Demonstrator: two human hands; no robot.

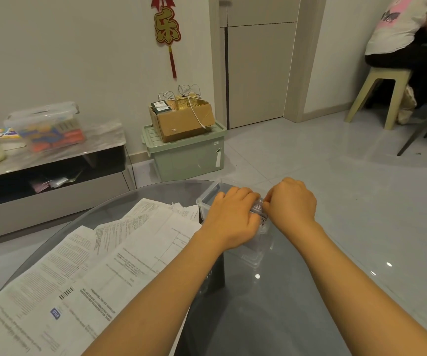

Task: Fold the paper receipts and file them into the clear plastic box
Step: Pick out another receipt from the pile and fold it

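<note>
Both hands, left and right, pinch a folded receipt over the box (ready to file); unfolded sheets wait left on the desk.

A home living room: low TV cabinet, red festive wall hanging, tiled floor.

We see a smoky, glossy glass table; on it matt white printed paper receipts and a clear, smooth plastic box. Beyond the table, shiny floor tiles and matt cardboard.
</note>
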